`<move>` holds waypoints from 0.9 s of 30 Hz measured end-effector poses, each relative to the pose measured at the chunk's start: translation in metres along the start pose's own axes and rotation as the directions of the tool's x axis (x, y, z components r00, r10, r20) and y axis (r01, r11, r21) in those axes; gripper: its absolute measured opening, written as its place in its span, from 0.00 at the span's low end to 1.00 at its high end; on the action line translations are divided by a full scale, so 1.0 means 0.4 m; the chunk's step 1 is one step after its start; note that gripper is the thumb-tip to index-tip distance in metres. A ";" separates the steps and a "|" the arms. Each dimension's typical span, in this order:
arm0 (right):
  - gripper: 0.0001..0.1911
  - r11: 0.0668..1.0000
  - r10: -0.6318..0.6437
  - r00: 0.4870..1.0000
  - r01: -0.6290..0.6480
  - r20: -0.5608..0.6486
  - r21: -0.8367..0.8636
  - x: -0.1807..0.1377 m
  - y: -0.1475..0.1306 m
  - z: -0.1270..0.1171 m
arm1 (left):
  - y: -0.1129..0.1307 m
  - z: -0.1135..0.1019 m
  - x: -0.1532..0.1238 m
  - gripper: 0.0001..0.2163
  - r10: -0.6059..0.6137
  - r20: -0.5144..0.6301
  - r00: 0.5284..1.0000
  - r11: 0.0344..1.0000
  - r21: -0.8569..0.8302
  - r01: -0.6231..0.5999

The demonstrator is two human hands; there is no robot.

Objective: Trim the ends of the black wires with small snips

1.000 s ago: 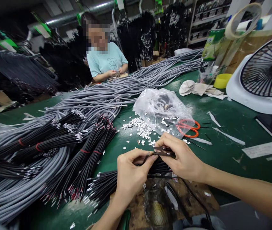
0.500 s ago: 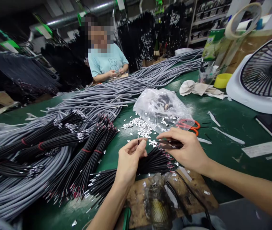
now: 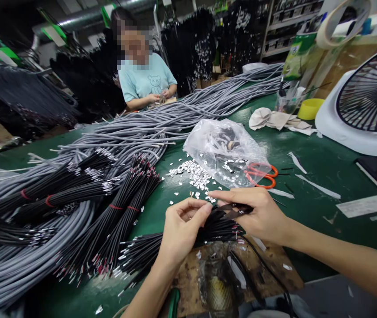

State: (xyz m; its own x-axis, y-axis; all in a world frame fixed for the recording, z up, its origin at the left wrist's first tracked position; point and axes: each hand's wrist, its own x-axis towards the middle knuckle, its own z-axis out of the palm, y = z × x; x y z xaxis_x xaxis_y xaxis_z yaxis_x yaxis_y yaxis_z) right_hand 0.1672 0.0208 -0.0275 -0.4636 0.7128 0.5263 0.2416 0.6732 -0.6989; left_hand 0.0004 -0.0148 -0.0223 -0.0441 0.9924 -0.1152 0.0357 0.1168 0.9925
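My left hand (image 3: 181,229) is pinched, thumb against forefinger, over the tips of a bundle of thin black wires (image 3: 145,251) lying on the green table (image 3: 321,176). What it pinches is too small to name. My right hand (image 3: 257,216) is closed round a small dark cutting tool (image 3: 236,210), its forefinger stretched out towards the left hand. Both hands hover just behind a worn wooden board (image 3: 261,269) at the table's near edge. Small silver scraps (image 3: 195,174) lie scattered beyond the fingers.
Red-banded black wire bundles (image 3: 115,216) and a long heap of grey cables (image 3: 161,128) fill the left. A clear plastic bag (image 3: 224,152) partly covers orange scissors (image 3: 261,176). A white fan (image 3: 367,101), rags, a yellow cup and a tape roll stand right. A person in a light blue shirt (image 3: 146,81) works opposite.
My hands drew apart half a second ago, the left lifting a short wire piece, and have closed together again over the wire tips. The view has dipped slightly.
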 end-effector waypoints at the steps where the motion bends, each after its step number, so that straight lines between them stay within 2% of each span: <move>1: 0.18 0.999 0.038 0.999 -0.039 0.013 0.029 0.001 -0.002 -0.001 | 0.002 0.001 -0.002 0.06 0.021 -0.015 1.000 1.000 0.010 -0.021; 5: 0.16 0.961 0.205 0.974 -0.218 0.093 0.170 0.005 -0.018 -0.001 | 0.006 0.005 -0.010 0.06 0.113 -0.134 0.985 0.988 0.119 -0.097; 8: 0.15 0.960 0.221 0.970 -0.234 0.098 0.155 0.003 -0.029 0.000 | 0.002 0.005 -0.014 0.05 0.237 -0.188 0.953 0.952 0.241 -0.189; 10: 0.18 0.983 0.179 0.983 -0.180 0.038 0.031 0.001 -0.031 -0.001 | -0.002 0.003 -0.017 0.04 0.311 -0.195 0.930 0.921 0.302 -0.244; 13: 0.18 0.969 0.034 0.996 -0.052 -0.078 -0.242 -0.005 -0.028 -0.006 | -0.004 0.000 -0.022 0.03 0.400 -0.203 0.894 0.872 0.386 -0.303; 15: 0.15 0.912 -0.072 0.991 0.019 -0.115 -0.410 -0.009 -0.024 -0.010 | -0.004 0.000 -0.025 0.03 0.454 -0.202 0.868 0.832 0.445 -0.332; 18: 0.13 0.806 -0.174 0.979 0.080 -0.105 -0.586 -0.013 -0.020 -0.012 | -0.004 -0.001 -0.029 0.03 0.521 -0.192 0.832 0.775 0.513 -0.368; 21: 0.12 0.750 -0.222 0.972 0.123 -0.072 -0.650 -0.015 -0.022 -0.013 | -0.005 -0.002 -0.031 0.03 0.561 -0.181 0.808 0.735 0.558 -0.386; 27: 0.12 0.736 -0.234 0.970 0.130 -0.070 -0.664 -0.019 -0.025 -0.013 | -0.005 -0.003 -0.031 0.03 0.615 -0.149 0.775 0.663 0.630 -0.405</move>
State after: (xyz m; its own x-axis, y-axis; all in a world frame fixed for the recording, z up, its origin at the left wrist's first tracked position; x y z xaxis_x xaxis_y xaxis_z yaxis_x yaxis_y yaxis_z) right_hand 0.1725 0.0096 -0.0219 -0.4468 0.5471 0.7078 0.6836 0.7191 -0.1243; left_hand -0.0002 -0.0275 -0.0229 -0.1609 0.8346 0.5268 0.6701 -0.2995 0.6792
